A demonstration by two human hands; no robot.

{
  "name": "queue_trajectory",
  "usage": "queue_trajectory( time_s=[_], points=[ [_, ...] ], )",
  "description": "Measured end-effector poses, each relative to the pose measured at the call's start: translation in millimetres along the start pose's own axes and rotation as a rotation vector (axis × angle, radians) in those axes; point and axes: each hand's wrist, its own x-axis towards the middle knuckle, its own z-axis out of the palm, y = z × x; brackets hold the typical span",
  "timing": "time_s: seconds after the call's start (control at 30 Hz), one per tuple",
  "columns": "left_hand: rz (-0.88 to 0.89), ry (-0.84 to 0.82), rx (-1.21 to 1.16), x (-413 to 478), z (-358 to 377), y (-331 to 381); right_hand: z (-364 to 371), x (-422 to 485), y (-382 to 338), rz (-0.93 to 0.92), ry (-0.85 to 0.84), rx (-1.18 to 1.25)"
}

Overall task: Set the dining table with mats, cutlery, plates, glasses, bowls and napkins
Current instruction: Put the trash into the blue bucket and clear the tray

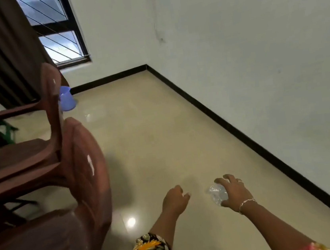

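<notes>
Glass (218,194) run: gripping it from above with right hand (236,191) fingers, lower right, probably for easy carrying; left hand (175,201) loose, empty.

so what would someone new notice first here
The right hand grips what looks like a clear glass, low in the frame above the shiny floor, with the left hand open beside it. Brown chairs crowd the left side, and a blue bucket stands below the window.

Clear, blurred glass (217,195) in the grip of the right hand (234,192), low right.
</notes>
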Motion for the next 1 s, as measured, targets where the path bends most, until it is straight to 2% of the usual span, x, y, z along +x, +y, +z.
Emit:
queue_trajectory(
  time_s=[0.13, 0.3, 0.5, 0.77, 1.0],
  points=[
    [0.001, 0.029, 0.064, 68.7, -31.7, 46.4, -52.4, 81.8, 23.7, 0.003, 0.019, -0.009],
    [-0.055, 0.125, 0.058, 156.9, -88.1, 59.0, -93.8, 193.2, -2.0, -0.081, 0.013, -0.016],
    [-0.157, 0.201, 0.016, 281.4, -174.7, 36.2, -134.8, 354.5, -76.6, -0.224, 0.005, 0.008],
    [-0.250, 0.280, 0.012, 428.1, -345.3, 6.5, -196.9, 553.8, -204.5, -0.344, -0.053, -0.029],
    [-0.318, 0.330, -0.021, 541.0, -442.4, -18.2, -219.6, 703.2, -303.7, -0.479, -0.107, -0.058]
  ],
)
